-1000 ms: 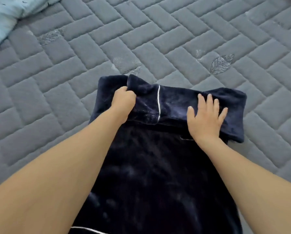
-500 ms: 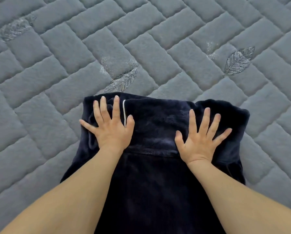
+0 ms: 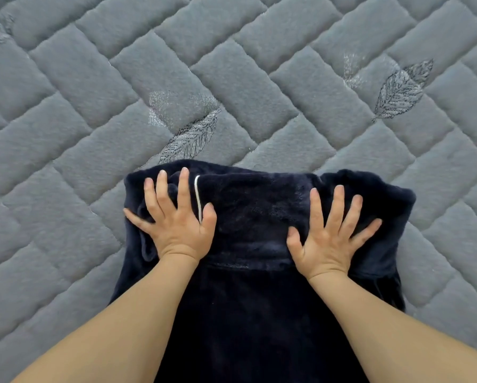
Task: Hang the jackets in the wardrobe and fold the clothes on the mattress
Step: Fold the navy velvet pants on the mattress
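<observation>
A dark navy fleece garment [image 3: 248, 299] lies on the grey quilted mattress [image 3: 66, 134], running from the bottom edge of the view up toward the middle. Its far end is folded back over itself into a thick band, and the fold's near edge shows as a seam line between the two wrists. A thin white strip of piping [image 3: 198, 197] runs along the band just beside the left hand.

The left hand [image 3: 176, 222] lies flat on the left part of the folded band, palm down, fingers straight and spread, the thumb pointing toward the piping. Its grip has hold of nothing; it only presses on the cloth. The right hand [image 3: 331, 239] lies the same way on the right part of the band, fingers straight and fanned out, pressing down and holding nothing. The two hands are well apart, with a bare stretch of the band between them. Both forearms reach in from the bottom corners, bare.

The mattress cover has a brick-like stitched pattern. A leaf design [image 3: 190, 139] is stitched just beyond the garment's far edge, and another leaf [image 3: 400, 92] sits further off to the right.
</observation>
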